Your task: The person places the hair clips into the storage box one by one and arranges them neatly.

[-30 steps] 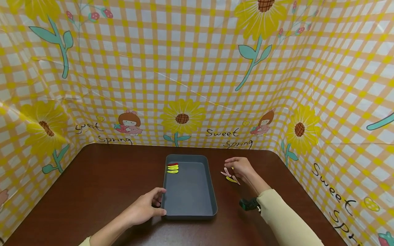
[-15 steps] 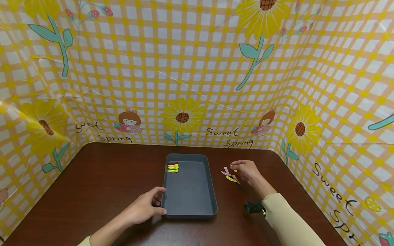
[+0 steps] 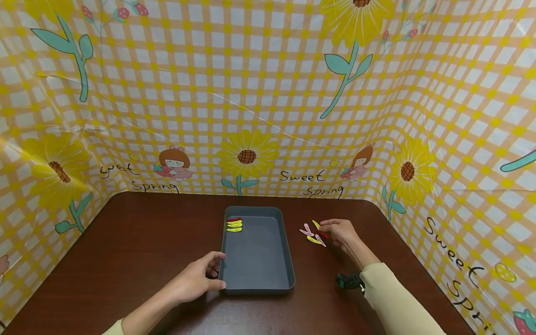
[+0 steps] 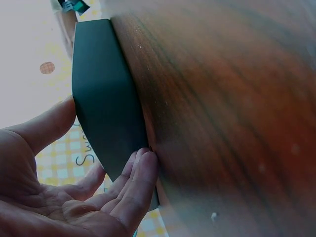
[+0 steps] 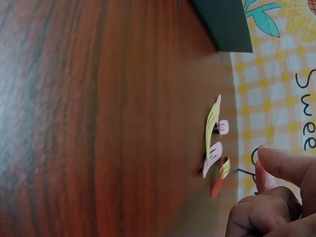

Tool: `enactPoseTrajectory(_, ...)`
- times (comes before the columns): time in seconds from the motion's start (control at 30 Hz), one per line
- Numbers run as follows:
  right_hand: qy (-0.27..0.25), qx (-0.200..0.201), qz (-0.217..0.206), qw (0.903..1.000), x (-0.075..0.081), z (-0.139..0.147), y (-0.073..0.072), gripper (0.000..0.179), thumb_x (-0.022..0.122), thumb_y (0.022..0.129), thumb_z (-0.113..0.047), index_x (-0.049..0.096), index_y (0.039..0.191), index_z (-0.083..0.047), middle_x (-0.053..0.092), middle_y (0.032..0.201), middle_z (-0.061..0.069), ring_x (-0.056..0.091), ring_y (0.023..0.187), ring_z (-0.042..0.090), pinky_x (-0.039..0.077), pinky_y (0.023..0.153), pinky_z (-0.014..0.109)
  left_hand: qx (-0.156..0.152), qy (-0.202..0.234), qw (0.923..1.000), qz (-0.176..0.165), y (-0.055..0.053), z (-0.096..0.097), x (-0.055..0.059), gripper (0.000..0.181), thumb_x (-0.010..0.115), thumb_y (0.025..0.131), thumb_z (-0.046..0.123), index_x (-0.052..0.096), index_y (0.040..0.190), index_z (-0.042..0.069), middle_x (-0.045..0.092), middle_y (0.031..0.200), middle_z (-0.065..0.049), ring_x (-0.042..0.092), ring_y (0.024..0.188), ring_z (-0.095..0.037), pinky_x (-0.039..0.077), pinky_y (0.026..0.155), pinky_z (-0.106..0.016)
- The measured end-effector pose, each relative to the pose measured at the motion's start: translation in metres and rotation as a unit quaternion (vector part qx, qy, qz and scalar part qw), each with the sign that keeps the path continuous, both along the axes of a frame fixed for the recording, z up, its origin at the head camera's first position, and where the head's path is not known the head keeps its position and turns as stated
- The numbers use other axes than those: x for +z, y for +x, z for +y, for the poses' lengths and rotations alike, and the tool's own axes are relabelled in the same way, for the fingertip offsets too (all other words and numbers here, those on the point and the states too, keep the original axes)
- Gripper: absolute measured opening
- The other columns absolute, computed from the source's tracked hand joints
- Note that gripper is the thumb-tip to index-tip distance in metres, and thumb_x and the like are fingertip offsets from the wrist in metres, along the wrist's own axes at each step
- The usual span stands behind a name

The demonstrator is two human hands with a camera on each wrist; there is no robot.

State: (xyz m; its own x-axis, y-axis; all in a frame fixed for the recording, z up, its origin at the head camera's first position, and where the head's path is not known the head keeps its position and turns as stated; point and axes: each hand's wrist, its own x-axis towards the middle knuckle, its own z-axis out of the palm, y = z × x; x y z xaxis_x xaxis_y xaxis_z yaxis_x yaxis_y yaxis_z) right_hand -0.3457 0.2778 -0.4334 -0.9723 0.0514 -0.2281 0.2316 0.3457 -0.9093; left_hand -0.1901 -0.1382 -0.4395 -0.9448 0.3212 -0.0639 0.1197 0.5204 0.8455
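My left hand (image 3: 194, 279) holds the left wall of a dark grey baking tray (image 3: 257, 293), thumb on the rim, fingers against the outer side (image 4: 106, 98). Inside, at the far left corner, a red snap hair clip (image 3: 235, 219) and yellow snap hair clips (image 3: 234, 229) lie in a row. Right of the tray, my right hand (image 3: 343, 234) hovers by a small pile, fingertips next to a yellow clip (image 3: 316, 224) and a red clip (image 5: 216, 186). Pink clips (image 5: 213, 154) and another yellow clip (image 5: 211, 126) lie beside them. Nothing shows between thumb and index finger.
Everything stands on a dark brown wooden table (image 3: 146, 242). A checked cloth with sunflowers (image 3: 268, 102) hangs around the back and sides. A black wrist device (image 3: 348, 281) is strapped near the right sleeve.
My right hand has drawn back to the right from over the pile, so the yellow and red clips there show more. The left hand keeps its place on the tray.
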Motion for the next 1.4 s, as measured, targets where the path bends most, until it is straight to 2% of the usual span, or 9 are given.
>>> enactPoseTrajectory(0.1,0.003,-0.003,-0.001,1.0000,-0.004,0.003,0.000,0.043,0.067,0.094,-0.010,0.057,0.131,0.010,0.036,0.052,-0.010,0.025,0.043,0.007,0.027,0.044,0.024,-0.001,-0.001,1.0000,-0.001,0.000,0.000,0.000,0.065,0.083,0.082,0.018,0.051,0.139,0.007,0.061,0.113,-0.009,0.061,0.103,-0.023,0.049,0.083,-0.043)
enactPoseTrajectory(0.53,0.004,-0.016,-0.012,0.9998,-0.018,0.014,-0.001,0.044,0.069,0.092,-0.009,0.059,0.130,0.009,0.035,0.053,-0.011,0.027,0.044,0.007,0.028,0.045,0.024,-0.001,-0.001,1.0000,0.000,0.000,-0.001,0.000,0.065,0.083,0.083,0.018,0.052,0.138,0.007,0.061,0.113,-0.008,0.061,0.103,-0.023,0.049,0.084,-0.044)
enactPoseTrajectory(0.97,0.032,-0.019,0.002,0.9993,-0.031,0.019,-0.004,0.038,0.072,0.089,-0.007,0.065,0.123,0.008,0.034,0.047,-0.012,0.024,0.041,0.006,0.027,0.044,0.024,-0.002,-0.002,1.0000,0.001,0.000,0.000,0.001,0.065,0.082,0.083,0.019,0.051,0.139,0.007,0.061,0.113,-0.009,0.061,0.103,-0.022,0.048,0.084,-0.043)
enactPoseTrajectory(1.4,0.056,-0.017,0.009,0.9983,-0.032,0.018,-0.004,0.033,0.072,0.089,-0.009,0.068,0.117,0.008,0.035,0.047,-0.011,0.024,0.041,0.006,0.026,0.042,0.023,-0.006,0.004,1.0000,0.000,0.001,0.000,0.003,0.065,0.081,0.084,0.018,0.050,0.139,0.006,0.060,0.114,-0.010,0.061,0.103,-0.023,0.048,0.085,-0.044)
